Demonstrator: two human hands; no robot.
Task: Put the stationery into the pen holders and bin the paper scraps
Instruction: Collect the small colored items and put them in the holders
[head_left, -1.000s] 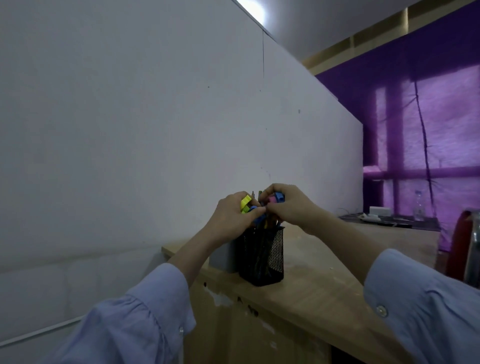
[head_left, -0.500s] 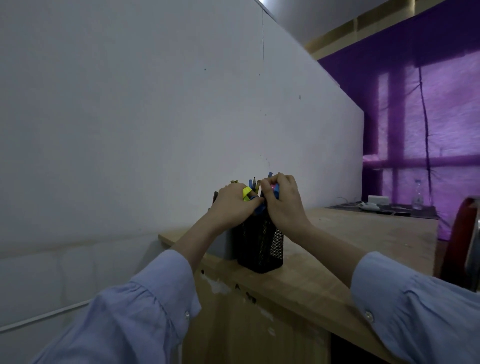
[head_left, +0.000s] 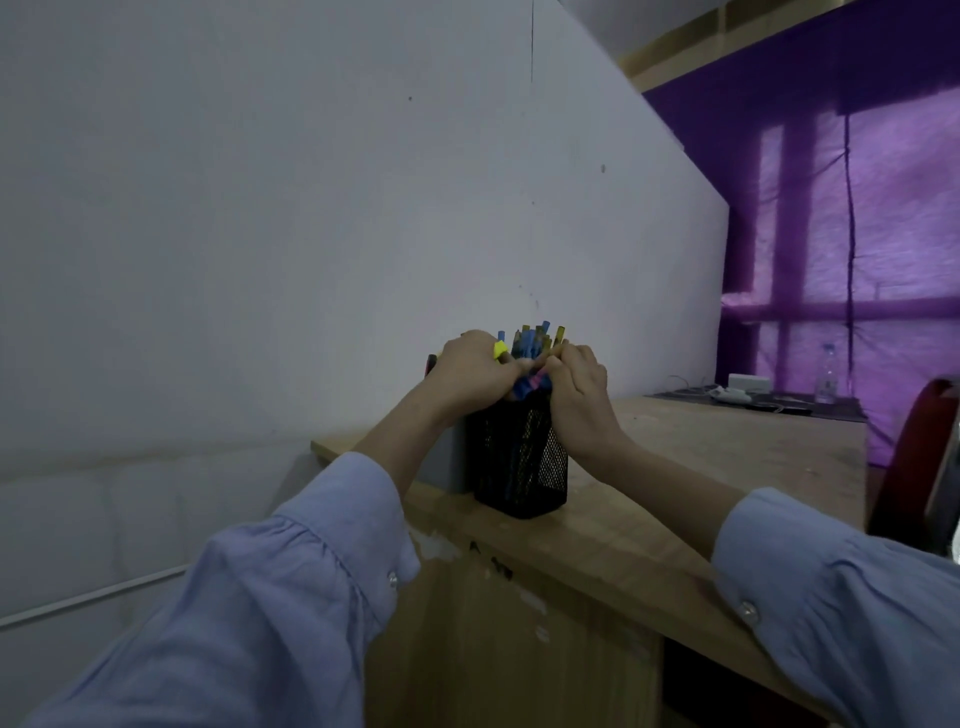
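Observation:
A black mesh pen holder (head_left: 522, 460) stands on the wooden desk (head_left: 675, 457) against the white wall. Several pens (head_left: 535, 340) in blue and yellow stick up out of it. My left hand (head_left: 472, 371) and my right hand (head_left: 579, 400) are both closed around the bundle of pens at the holder's rim, fingers meeting over a blue and pink piece. A yellow cap (head_left: 500, 349) shows at my left fingers. A grey holder (head_left: 447, 462) stands just left of the black one, mostly hidden by my left wrist.
The white partition wall (head_left: 311, 234) runs along the desk's far side. At the desk's far end lie a dark mat (head_left: 810, 410), a white box (head_left: 748, 383) with cables and a plastic bottle (head_left: 827, 382). A red chair back (head_left: 919, 457) is at the right edge.
Both hands have dropped with the pens, from above the black holder down to its rim. The pens now stand deeper in the holder, tips showing above my fingers.

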